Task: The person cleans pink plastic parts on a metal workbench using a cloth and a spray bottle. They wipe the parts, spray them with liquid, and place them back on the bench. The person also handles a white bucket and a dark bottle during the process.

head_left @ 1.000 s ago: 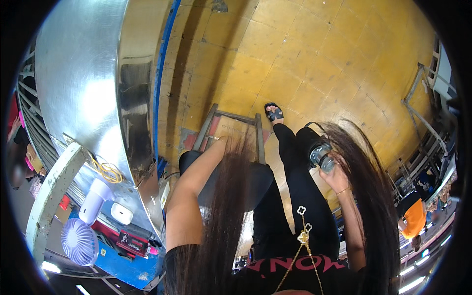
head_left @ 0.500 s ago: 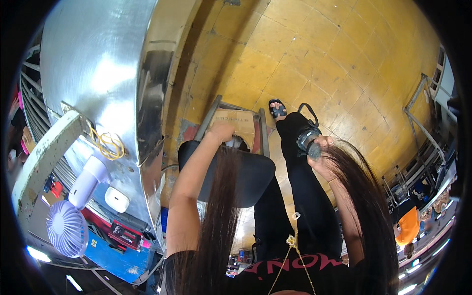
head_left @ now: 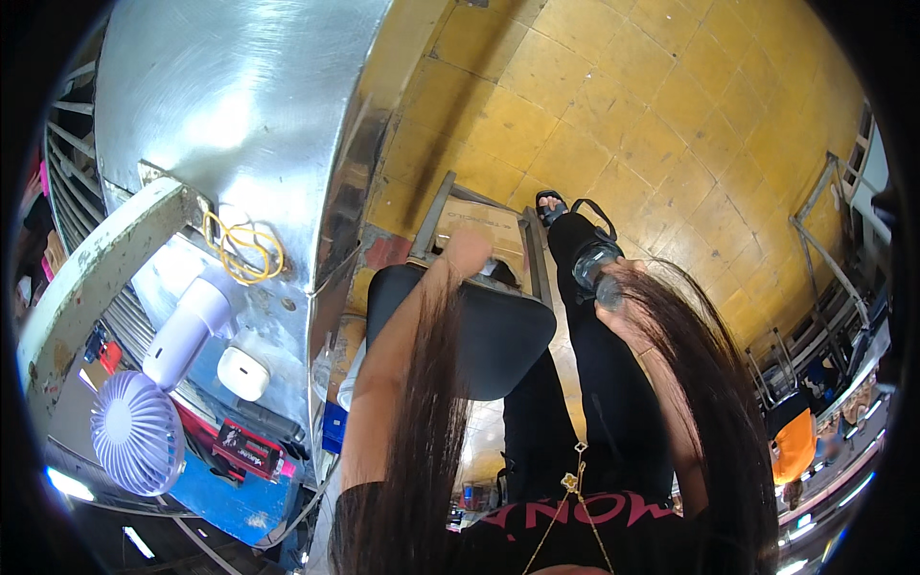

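Cardboard box (head_left: 479, 217) sits between the side bars of a metal frame (head_left: 434, 207), just past the far edge of a black seat (head_left: 498, 345). Something dark (head_left: 502, 274) shows at the box's near end, beside the L hand (head_left: 468, 251); can't ID it, & the rest of the contents is hidden. L fingers bent down at the box; tips out of sight, so can't tell if they grip anything. R hand (head_left: 621, 299) has its fingers wrapped round a clear container (head_left: 596, 261), held over the R leg; rounded, see-through, glossy, w/ a dark band; can't tell if anything's in it. Hair hides part of the R hand & L forearm. Black strap (head_left: 598, 213) loops out just past the container; its other end is hard to make out.

Desk (head_left: 240, 67) at L: brushed metal, shiny, cut off by the lens rim. Toward its near R corner: white case (head_left: 243, 374), smooth, rounded, contents hidden; next to it a lilac plastic fan (head_left: 134, 433) w/ ribbed round head. Yellow cord (head_left: 244, 251) lies coiled by a chipped painted bar (head_left: 105, 270). Red-&-black pack (head_left: 247, 448) is at the far edge of a scuffed blue panel (head_left: 225, 508); contents n/a to view. Floor (head_left: 632, 115): yellow tiles, stained.
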Tool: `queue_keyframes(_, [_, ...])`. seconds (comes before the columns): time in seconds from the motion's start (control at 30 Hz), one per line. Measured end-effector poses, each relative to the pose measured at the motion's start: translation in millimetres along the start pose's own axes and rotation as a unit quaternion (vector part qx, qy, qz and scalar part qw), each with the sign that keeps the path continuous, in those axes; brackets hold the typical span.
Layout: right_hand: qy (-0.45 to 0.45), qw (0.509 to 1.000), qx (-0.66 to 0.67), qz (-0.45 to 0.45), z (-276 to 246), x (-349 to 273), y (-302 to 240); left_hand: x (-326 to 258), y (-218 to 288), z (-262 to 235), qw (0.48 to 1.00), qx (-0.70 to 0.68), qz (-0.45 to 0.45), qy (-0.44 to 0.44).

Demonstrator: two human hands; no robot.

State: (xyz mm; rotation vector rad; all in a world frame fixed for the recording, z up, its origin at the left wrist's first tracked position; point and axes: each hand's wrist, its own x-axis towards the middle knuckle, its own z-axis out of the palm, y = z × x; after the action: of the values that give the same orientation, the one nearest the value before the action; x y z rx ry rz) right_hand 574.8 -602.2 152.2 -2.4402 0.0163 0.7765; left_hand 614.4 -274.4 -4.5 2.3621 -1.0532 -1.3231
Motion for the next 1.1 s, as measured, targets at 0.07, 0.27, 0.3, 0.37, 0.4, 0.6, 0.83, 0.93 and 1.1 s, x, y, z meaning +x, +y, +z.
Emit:
queue_keyframes(0.07, [-0.002,1.0,-0.003,0.006,-2.4,-4.2,-1.6,5.0,14.0,-0.6,0.998,0.033,0.042,-0.031])
queue_keyframes(0.27, [-0.003,1.0,0.005,0.01,-5.0,-10.7,-5.0,33.7,41.9,-12.6,0.995,0.034,0.075,-0.052])
queue_keyframes(0.3, [-0.003,1.0,0.005,0.014,-6.4,-12.5,-5.4,41.5,42.1,-15.0,0.995,0.046,0.069,-0.06])
queue_keyframes(0.37, [-0.003,1.0,0.009,0.011,-10.7,-12.8,-7.3,53.0,26.5,-30.5,0.997,0.052,0.029,-0.044])
queue_keyframes(0.4, [-0.003,1.0,0.014,0.012,-13.3,-14.7,-9.6,56.7,17.6,-39.5,0.998,0.047,0.023,-0.043])
queue_keyframes(0.6, [-0.005,0.999,0.045,0.005,-35.3,-27.1,-28.6,78.4,-4.1,-72.0,1.0,0.013,0.008,-0.024])
queue_keyframes(0.83, [0.021,0.991,0.122,-0.046,-68.7,-33.0,-72.5,91.6,-10.0,-94.6,0.994,-0.085,-0.035,-0.067])
queue_keyframes(0.93, [0.01,0.987,0.124,-0.106,-51.3,-15.9,-81.1,91.5,-20.3,-87.4,0.985,-0.114,-0.044,-0.123])
queue_keyframes(1.1, [0.029,0.975,0.154,-0.156,21.7,36.7,-76.0,101.3,-20.4,-84.2,0.987,-0.118,-0.027,-0.102])
